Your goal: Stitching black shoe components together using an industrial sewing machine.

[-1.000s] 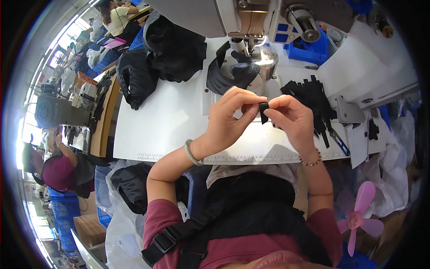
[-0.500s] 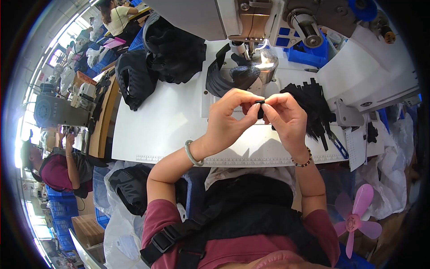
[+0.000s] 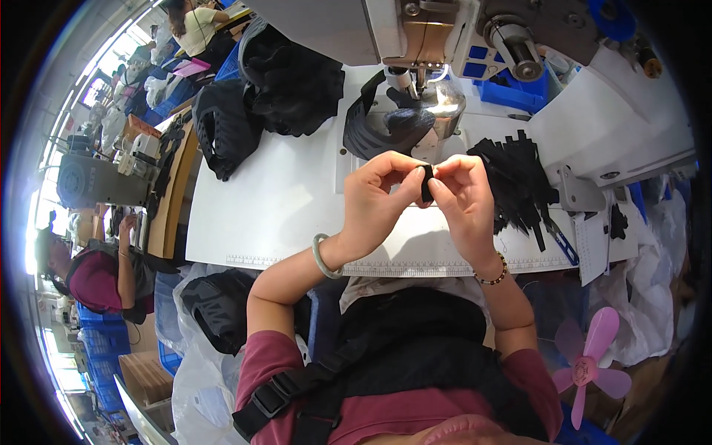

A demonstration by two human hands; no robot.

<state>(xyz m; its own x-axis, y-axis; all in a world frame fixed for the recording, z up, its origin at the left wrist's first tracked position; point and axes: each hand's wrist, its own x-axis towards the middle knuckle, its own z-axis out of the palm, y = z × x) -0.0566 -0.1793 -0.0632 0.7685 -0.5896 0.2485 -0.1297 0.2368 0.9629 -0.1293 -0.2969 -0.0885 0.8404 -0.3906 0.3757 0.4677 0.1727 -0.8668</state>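
Note:
Between my two hands is a small black fabric strip, pinched at fingertip height above the white table. My left hand grips its left side with thumb and forefinger. On the other side, the thumb and fingers of my right hand close on it too. Just beyond them, a black shoe upper lies curved under the sewing machine head, against its metal post. A pile of black strips lies to the right of my right hand.
More black shoe uppers are heaped at the table's back left. Blue-handled thread snips lie beside the strips, and a blue bin stands behind. A ruler runs along the front edge. A pink fan is at lower right.
Both hands have shifted slightly left and tilted, still pinching the black strip. More of the strip's length now shows between the fingertips.

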